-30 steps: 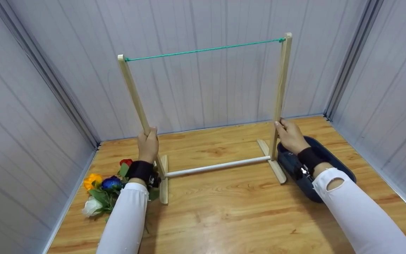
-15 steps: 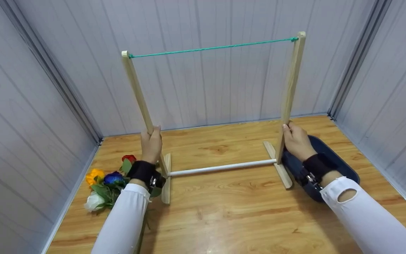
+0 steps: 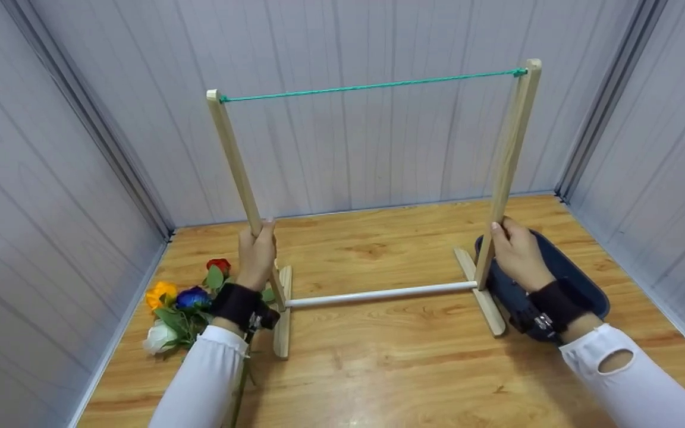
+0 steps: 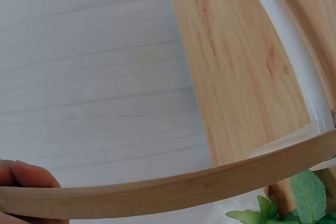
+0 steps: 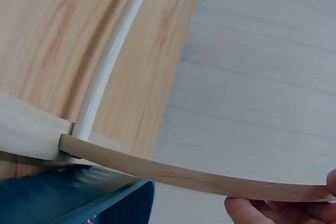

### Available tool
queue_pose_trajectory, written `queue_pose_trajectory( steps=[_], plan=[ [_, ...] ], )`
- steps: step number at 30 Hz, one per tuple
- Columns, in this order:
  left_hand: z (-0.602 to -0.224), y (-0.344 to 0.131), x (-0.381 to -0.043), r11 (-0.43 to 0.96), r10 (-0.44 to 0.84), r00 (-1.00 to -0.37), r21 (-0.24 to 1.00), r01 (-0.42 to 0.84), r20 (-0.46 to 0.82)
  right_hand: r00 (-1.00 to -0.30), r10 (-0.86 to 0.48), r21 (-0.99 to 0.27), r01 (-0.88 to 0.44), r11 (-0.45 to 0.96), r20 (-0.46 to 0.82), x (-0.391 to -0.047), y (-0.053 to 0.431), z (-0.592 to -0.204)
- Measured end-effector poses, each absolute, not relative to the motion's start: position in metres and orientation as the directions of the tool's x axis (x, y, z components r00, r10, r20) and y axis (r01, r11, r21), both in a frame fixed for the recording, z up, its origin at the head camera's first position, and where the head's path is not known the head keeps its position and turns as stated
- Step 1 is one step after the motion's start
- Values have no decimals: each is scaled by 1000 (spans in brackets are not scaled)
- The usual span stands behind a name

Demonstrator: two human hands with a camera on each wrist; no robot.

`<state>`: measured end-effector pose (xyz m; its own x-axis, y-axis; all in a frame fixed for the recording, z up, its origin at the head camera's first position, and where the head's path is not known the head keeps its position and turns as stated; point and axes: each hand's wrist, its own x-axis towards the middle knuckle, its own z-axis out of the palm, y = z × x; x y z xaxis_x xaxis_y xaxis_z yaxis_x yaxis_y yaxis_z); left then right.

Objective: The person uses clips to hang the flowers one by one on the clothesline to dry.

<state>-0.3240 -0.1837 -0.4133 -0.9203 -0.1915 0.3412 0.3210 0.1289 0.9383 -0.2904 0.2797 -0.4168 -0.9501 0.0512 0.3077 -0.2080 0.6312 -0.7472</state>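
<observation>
A wooden frame stands in the middle of the head view, with a left post (image 3: 233, 157), a right post (image 3: 512, 148) and two flat feet. Between the post tops stretches a green cord (image 3: 372, 87); low down, a white rod (image 3: 381, 295) joins the posts. My left hand (image 3: 256, 252) grips the left post at its lower half. My right hand (image 3: 521, 252) holds the right post at about the same height, thumb on the near side. In the right wrist view, fingers (image 5: 278, 211) lie along the right post. The left wrist view shows fingers (image 4: 31, 174) curled round the left post.
Artificial roses, among them a yellow flower (image 3: 161, 294), a blue flower (image 3: 192, 298), a red flower (image 3: 219, 265) and a white flower (image 3: 159, 337), lie by my left forearm. A dark blue basin (image 3: 574, 273) sits behind my right wrist. Panel walls enclose the wooden tabletop (image 3: 378, 368).
Both hands keep hold of the posts. The frame has shifted nearer to me and rightwards, its right side most, overlapping less of the back wall.
</observation>
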Motion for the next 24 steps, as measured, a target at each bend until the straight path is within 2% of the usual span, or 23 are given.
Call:
queue_pose_trajectory(
  steps=[15, 20, 24],
  plan=[
    [-415, -190, -304, 152, -169, -931, 942, 300, 324, -956, 26, -754, -213, 621, 291, -260, 283, -414],
    [-416, -190, -304, 180, -176, -932, 941, 286, 316, -970, 25, -805, -187, 564, 242, -264, 290, -408],
    [-415, -189, -305, 176, -175, -929, 939, 296, 326, -975, 27, -763, -157, 627, 223, -277, 301, -400]
  ],
)
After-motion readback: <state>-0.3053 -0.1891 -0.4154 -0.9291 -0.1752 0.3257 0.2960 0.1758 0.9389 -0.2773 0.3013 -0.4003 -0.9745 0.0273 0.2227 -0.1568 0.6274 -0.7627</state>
